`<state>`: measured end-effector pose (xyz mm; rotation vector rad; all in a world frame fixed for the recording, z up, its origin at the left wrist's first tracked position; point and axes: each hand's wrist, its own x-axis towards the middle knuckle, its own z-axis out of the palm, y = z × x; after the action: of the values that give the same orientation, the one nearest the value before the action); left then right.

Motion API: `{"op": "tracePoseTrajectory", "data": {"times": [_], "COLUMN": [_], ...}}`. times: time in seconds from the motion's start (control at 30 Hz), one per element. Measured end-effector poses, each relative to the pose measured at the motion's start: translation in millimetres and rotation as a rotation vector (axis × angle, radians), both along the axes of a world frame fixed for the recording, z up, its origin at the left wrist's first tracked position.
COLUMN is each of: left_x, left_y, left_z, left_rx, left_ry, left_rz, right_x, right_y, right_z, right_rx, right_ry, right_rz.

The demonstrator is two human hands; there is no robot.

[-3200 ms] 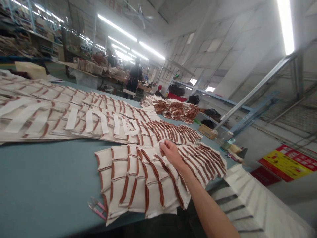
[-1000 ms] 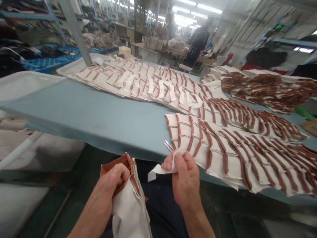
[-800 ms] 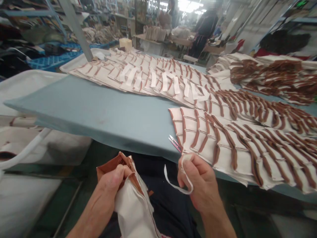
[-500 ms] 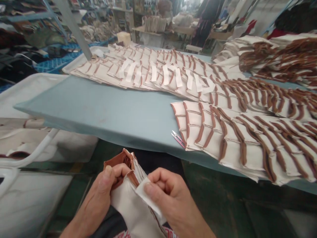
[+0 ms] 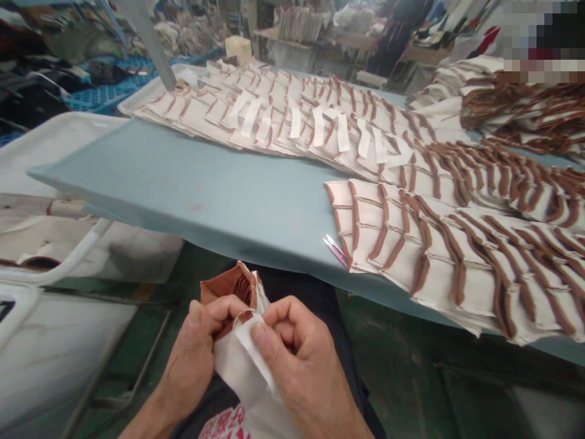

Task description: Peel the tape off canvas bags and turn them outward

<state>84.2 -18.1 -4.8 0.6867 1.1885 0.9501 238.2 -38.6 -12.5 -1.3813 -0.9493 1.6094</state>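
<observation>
Whereas the white strip (image 5: 253,347) was held clear of the cream-and-brown cloth piece (image 5: 228,361) a second ago, it has been brought against the latter's open rim, so both appear to be handled together. The cloth piece is pinched by the left hand (image 5: 196,341) above the lap (image 5: 313,296), the strip is clamped in the right hand (image 5: 301,356), and pink snips (image 5: 336,250) are seen on the bench (image 5: 205,198) beside layered pieces (image 5: 441,281)
</observation>
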Motion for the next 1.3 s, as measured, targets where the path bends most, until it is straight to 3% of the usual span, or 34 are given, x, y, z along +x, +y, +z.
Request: {"op": "tracePoseTrajectory", "data": {"times": [0.43,0.77,0.87,1.13,1.3], "left_x": [-6.2,-21.7,-22.6,-14.0,-12.6], "left_y": [-7.3,-6.4,-4.7,-4.3,-2.3], "left_z": [-18.5,-41.1,-38.7,-19.4,-20.0], "left_rx": [0.143,0.372,0.405,0.357,0.375], "left_ry": [0.037,0.189,0.297,0.423,0.416], "left_rz": [-0.016,-0.128,-0.167,-0.1,-0.081], "right_x": [-10.1,-19.4,-22.3,-20.5,-17.6], "right_y": [-1.7,3.4,3.6,2.9,3.8], "right_z": [-1.4,9.1,8.4,7.6,7.8], "right_rx": [-0.01,-0.02,0.0,0.086,0.121], "right_ry": [-0.05,-0.27,-0.295,-0.388,-0.379], "right_rz": [-0.037,-0.007,-0.025,-0.021,-0.006]}}
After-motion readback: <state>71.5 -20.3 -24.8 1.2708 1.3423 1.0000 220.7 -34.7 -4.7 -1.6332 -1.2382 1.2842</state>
